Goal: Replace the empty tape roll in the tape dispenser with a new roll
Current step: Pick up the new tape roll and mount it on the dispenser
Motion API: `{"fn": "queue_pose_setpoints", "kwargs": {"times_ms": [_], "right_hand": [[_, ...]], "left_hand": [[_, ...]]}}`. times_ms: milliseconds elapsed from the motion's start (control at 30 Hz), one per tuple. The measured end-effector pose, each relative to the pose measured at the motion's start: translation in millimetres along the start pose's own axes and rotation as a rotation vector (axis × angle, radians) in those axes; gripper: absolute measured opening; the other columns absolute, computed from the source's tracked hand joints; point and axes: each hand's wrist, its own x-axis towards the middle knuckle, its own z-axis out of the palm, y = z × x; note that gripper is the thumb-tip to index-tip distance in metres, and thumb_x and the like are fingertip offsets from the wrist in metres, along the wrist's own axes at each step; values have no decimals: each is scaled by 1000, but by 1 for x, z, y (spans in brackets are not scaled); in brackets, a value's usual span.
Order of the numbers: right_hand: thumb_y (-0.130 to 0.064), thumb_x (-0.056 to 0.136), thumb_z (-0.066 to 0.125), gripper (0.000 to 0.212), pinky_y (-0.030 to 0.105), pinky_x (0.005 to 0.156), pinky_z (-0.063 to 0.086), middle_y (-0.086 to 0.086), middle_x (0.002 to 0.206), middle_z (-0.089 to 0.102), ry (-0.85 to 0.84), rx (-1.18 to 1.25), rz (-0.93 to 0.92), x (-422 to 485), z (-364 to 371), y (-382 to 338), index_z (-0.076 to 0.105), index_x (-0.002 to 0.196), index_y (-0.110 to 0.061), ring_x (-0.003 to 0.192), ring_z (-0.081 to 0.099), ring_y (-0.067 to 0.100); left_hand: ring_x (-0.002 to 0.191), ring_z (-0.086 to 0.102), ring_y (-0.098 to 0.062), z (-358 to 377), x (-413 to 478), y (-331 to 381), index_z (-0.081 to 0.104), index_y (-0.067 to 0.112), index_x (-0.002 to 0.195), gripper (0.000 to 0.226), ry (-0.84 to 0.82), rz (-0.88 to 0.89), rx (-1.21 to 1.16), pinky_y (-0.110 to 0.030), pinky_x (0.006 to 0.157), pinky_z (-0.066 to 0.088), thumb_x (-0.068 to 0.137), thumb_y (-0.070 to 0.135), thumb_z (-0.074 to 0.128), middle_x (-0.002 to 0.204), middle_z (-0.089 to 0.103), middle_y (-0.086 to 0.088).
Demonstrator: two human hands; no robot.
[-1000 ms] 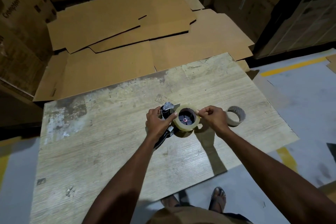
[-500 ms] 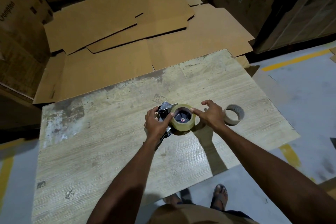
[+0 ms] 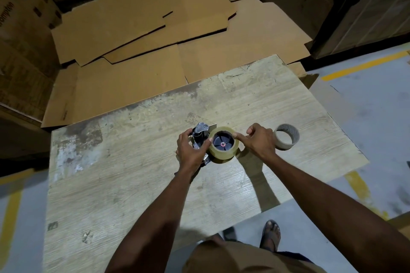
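Note:
A black and metal tape dispenser [image 3: 199,136] lies on its side on the wooden table [image 3: 133,184]. A full roll of clear-brown tape [image 3: 224,150] sits on its black hub. My left hand [image 3: 192,150] grips the dispenser body, thumb against the roll's left edge. My right hand [image 3: 258,139] is just right of the roll, its forefinger touching the roll's top right rim and the other fingers curled. The empty grey cardboard core [image 3: 286,136] stands on the table behind my right hand.
Flattened cardboard sheets [image 3: 144,35] lie piled beyond the table's far edge. Stacked cartons [image 3: 20,29] stand on the left, and more at the back right. The floor on the right has yellow lines [image 3: 363,64]. My feet show below the near table edge.
My right hand shifted from pinching at the roll's rim to spread fingers and now to a single forefinger on the rim. The left hand kept its hold on the dispenser.

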Motion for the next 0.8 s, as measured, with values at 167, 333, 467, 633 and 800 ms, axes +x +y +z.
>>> {"fn": "queue_pose_setpoints", "kwargs": {"times_ms": [167, 333, 467, 633, 800], "right_hand": [[-89, 67, 62, 68, 51, 95, 45, -6, 79, 65, 16, -97, -27, -6, 3, -2, 52, 89, -25, 98, 62, 35], [-96, 63, 46, 74, 47, 89, 44, -8, 76, 67, 36, -95, -22, -3, 11, 8, 51, 86, -27, 90, 65, 32], [-100, 62, 40, 76, 46, 86, 46, -6, 76, 66, 35, -120, -23, -3, 15, 13, 52, 84, -28, 87, 65, 29], [-99, 62, 38, 75, 44, 86, 48, -4, 78, 67, 9, -129, -5, -3, 14, 10, 52, 83, -28, 88, 66, 29], [-82, 80, 58, 67, 48, 92, 52, 4, 101, 78, 6, -131, -66, -4, 11, 8, 66, 106, -21, 104, 70, 32]], "left_hand": [[122, 53, -10, 4, 1, -1, 47, 43, 125, 73, 3, 18, 77, -51, 111, 41, 65, 65, 82, 125, 46, 20], [119, 54, -12, 5, 3, -1, 45, 46, 120, 72, 12, 22, 67, -52, 107, 43, 61, 64, 82, 123, 47, 18], [118, 54, -13, 5, 4, 0, 42, 52, 115, 69, 22, 21, 70, -53, 107, 42, 61, 62, 84, 122, 49, 16], [118, 53, -14, 4, 3, 4, 44, 47, 117, 68, 26, 16, 96, -48, 104, 42, 65, 56, 88, 120, 50, 15], [122, 53, -15, -5, 6, 2, 52, 41, 125, 67, -50, -17, 18, -40, 103, 45, 69, 64, 83, 124, 47, 12]]}}
